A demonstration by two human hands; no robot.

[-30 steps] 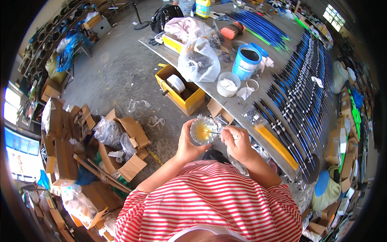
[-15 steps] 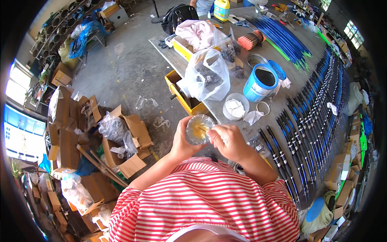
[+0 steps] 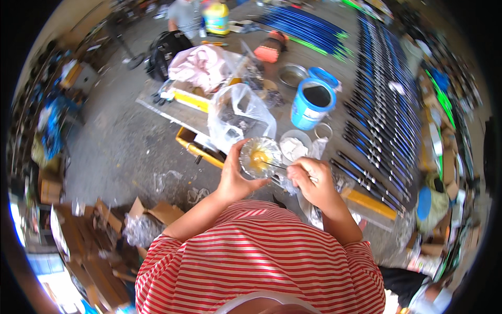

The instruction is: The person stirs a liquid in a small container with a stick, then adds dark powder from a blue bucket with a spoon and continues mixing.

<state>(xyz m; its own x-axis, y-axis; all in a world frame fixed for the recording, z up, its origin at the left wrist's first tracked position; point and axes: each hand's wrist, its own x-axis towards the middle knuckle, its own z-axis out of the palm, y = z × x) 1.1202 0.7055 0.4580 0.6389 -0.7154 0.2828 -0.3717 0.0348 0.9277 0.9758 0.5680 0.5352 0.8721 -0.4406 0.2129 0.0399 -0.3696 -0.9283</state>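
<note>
Pooling in the bottom of a film-lined cup, yellow stuff sits between the hands. Just beyond the right hand, a tub contains something white; behind it, a blue bucket is dark inside. A clear bag with dark bits lies past the left hand.

The left hand curves around the cup; the right hand pinches a thin stick dipping into it. Ahead spreads the grey bench, blue-black rods to the right; cardboard boxes crowd the lower left.
</note>
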